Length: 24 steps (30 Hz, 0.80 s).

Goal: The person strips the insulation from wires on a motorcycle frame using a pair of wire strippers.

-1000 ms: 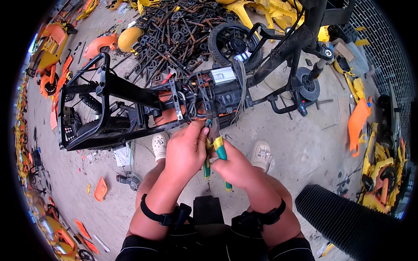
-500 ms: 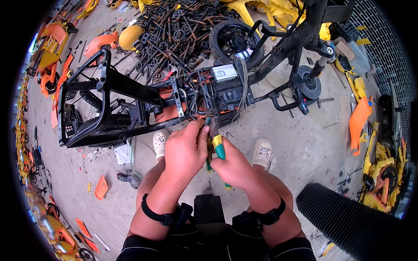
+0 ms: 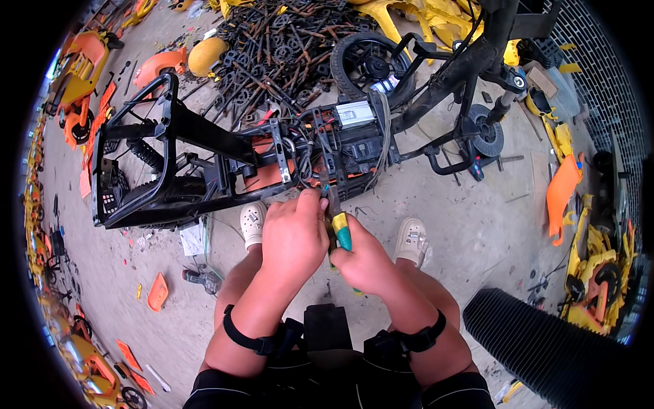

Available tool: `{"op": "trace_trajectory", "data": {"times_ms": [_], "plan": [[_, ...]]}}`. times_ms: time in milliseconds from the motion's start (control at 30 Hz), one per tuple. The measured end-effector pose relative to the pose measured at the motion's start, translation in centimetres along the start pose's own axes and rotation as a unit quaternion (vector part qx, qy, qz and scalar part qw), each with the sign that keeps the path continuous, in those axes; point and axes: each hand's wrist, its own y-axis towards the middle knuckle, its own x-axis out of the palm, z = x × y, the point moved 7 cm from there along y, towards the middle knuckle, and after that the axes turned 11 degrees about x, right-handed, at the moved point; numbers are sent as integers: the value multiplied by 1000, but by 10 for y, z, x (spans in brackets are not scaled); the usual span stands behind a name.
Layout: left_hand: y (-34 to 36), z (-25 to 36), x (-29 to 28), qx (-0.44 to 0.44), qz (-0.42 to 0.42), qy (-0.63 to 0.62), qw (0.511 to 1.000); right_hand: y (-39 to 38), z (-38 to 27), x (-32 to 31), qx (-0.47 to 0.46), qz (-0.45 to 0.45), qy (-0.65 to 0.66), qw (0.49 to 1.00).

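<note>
Head view, looking down: a stripped black scooter frame (image 3: 204, 163) lies on its side on the concrete floor (image 3: 477, 225), at twelve o'clock from both hands. The right hand (image 3: 368, 262) is closed around yellow-and-green-handled pliers (image 3: 338, 228), their nose at the tangled wires (image 3: 320, 146) in the frame's middle. The left hand (image 3: 294, 235) is curled, fingertips pinching there too. The wires look thin and floppy; the pliers seem stiff, best gripped by their padded handles.
</note>
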Motion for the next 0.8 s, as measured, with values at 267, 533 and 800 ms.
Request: {"op": "trace_trajectory", "data": {"times_ms": [267, 533, 800], "plan": [[0, 0, 2, -10, -6, 13, 1000, 5, 4, 5, -19, 0, 24, 1000], [7, 7, -1, 14, 33, 13, 999, 7, -3, 3, -57, -11, 61, 996], [11, 9, -10, 22, 86, 4, 996, 2, -21, 1, -104, 71, 22, 992]]}}
